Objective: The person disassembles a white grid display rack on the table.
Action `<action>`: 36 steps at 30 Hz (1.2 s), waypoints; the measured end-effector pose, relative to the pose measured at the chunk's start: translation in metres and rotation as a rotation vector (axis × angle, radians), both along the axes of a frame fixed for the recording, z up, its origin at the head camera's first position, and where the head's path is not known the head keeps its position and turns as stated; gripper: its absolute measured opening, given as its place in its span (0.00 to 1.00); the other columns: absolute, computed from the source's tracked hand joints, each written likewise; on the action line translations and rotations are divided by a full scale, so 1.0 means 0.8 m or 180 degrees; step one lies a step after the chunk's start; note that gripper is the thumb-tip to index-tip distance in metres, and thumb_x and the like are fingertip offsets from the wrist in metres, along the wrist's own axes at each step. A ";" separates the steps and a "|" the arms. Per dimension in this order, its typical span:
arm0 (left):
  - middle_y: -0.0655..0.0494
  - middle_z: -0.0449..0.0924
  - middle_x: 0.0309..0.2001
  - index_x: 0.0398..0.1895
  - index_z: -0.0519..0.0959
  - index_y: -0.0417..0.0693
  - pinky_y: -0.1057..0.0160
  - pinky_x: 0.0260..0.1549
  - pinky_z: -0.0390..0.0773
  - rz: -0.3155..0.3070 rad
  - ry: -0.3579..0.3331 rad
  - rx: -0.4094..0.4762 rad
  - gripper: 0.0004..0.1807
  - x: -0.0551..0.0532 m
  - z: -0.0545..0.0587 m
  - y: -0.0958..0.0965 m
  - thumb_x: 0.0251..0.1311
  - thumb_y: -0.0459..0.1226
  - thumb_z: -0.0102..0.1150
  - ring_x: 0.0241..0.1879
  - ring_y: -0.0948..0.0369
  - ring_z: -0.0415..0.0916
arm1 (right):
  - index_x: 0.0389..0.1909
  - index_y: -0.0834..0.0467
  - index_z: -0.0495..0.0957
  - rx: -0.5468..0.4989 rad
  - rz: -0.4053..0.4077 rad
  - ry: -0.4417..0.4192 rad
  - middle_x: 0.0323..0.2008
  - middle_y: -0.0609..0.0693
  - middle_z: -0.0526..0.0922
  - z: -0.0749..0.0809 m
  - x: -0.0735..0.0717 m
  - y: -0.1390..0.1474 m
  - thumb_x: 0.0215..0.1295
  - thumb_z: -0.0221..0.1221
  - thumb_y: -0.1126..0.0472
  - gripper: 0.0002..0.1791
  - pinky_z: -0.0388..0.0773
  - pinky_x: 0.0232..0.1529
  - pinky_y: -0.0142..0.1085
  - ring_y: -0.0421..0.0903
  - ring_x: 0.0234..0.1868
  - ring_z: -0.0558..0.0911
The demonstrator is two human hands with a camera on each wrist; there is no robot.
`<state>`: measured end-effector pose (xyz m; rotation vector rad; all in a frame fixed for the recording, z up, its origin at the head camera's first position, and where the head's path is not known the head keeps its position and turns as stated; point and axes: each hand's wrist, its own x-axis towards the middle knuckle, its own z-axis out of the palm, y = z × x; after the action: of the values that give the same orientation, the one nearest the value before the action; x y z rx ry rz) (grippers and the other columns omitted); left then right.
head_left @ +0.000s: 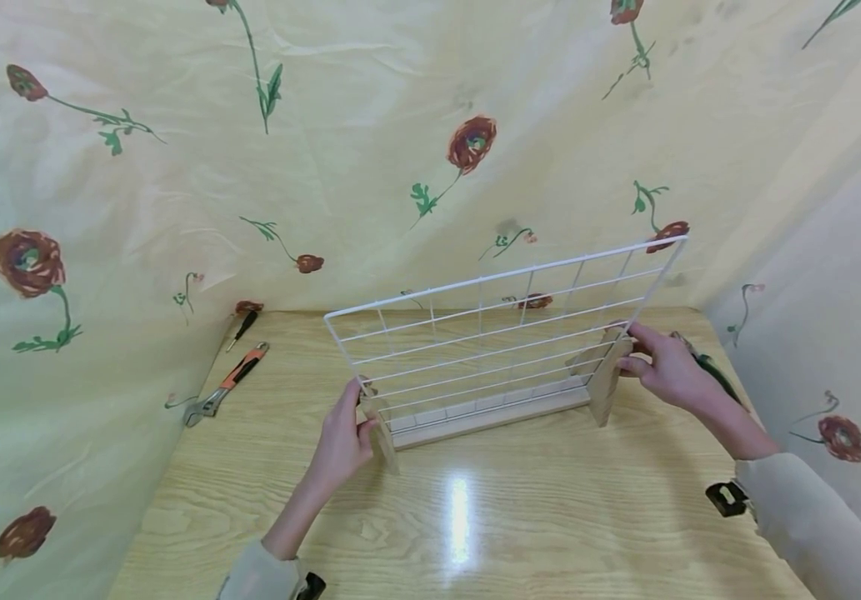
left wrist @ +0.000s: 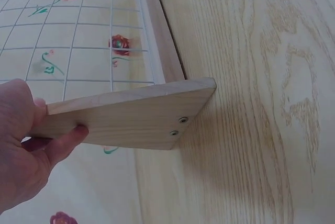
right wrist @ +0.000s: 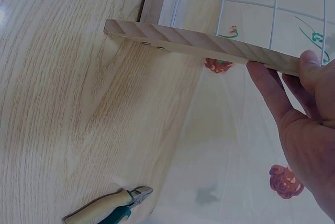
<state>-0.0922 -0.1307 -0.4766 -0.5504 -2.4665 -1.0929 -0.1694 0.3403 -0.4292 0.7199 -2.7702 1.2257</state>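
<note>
A white wire grid (head_left: pixel 505 277) rises from a wooden rack whose long bottom bar (head_left: pixel 490 417) joins two wooden end panels. My left hand (head_left: pixel 342 437) grips the upper part of the left end panel (left wrist: pixel 131 116), thumb and fingers on either side of the board. Two metal screw heads (left wrist: pixel 182 120) show low on that panel's outer face. At the other end, my right hand (head_left: pixel 663 364) holds the upper part of the right end panel (right wrist: pixel 209 42). The rack stands on the table, its grid tilted toward the back.
An adjustable wrench (head_left: pixel 229 383) with orange and black handle lies on the table (head_left: pixel 543 508) at left. Behind it is a black-handled screwdriver (head_left: pixel 245 327). Pliers (right wrist: pixel 102 209) lie beyond my right hand. Floral-printed sheeting (head_left: pixel 370 183) walls in the back and sides.
</note>
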 end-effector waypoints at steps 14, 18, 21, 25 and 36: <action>0.37 0.78 0.46 0.57 0.67 0.34 0.59 0.32 0.86 -0.0064 0.0066 0.0143 0.35 0.004 -0.005 -0.003 0.43 0.11 0.64 0.49 0.43 0.79 | 0.54 0.72 0.70 0.0010 0.0026 0.0211 0.42 0.67 0.78 0.002 -0.002 -0.005 0.61 0.58 0.83 0.20 0.86 0.33 0.39 0.66 0.42 0.82; 0.39 0.77 0.46 0.57 0.67 0.37 0.60 0.34 0.86 -0.0076 0.0064 0.0164 0.35 0.006 -0.006 -0.003 0.44 0.11 0.64 0.48 0.44 0.79 | 0.52 0.71 0.71 0.0012 0.0045 0.0303 0.40 0.65 0.79 0.002 -0.003 -0.006 0.60 0.59 0.84 0.20 0.86 0.32 0.38 0.65 0.40 0.83; 0.40 0.77 0.47 0.57 0.67 0.37 0.63 0.32 0.86 -0.0079 0.0026 0.0173 0.35 0.008 -0.006 -0.004 0.45 0.11 0.64 0.48 0.43 0.79 | 0.53 0.71 0.71 0.0027 0.0047 0.0334 0.40 0.65 0.80 0.003 -0.003 -0.008 0.60 0.59 0.84 0.20 0.86 0.33 0.35 0.61 0.40 0.83; 0.41 0.77 0.49 0.57 0.67 0.38 0.66 0.33 0.85 -0.0067 -0.0064 0.0200 0.34 0.010 -0.006 -0.003 0.46 0.11 0.64 0.49 0.43 0.79 | 0.55 0.70 0.71 0.0062 0.0020 0.0313 0.41 0.64 0.80 0.003 -0.004 -0.010 0.61 0.59 0.83 0.21 0.85 0.33 0.32 0.57 0.41 0.83; 0.37 0.75 0.48 0.59 0.66 0.36 0.60 0.41 0.84 -0.0184 -0.0259 0.0528 0.34 0.018 -0.009 -0.004 0.48 0.10 0.60 0.47 0.39 0.79 | 0.57 0.72 0.69 -0.0189 -0.0091 0.0111 0.45 0.71 0.77 -0.001 -0.005 -0.017 0.62 0.57 0.84 0.22 0.85 0.37 0.31 0.71 0.45 0.80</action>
<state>-0.0776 -0.1339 -0.4837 -0.5390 -2.4119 -1.3530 -0.1731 0.3267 -0.4299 0.6877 -2.6944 1.2715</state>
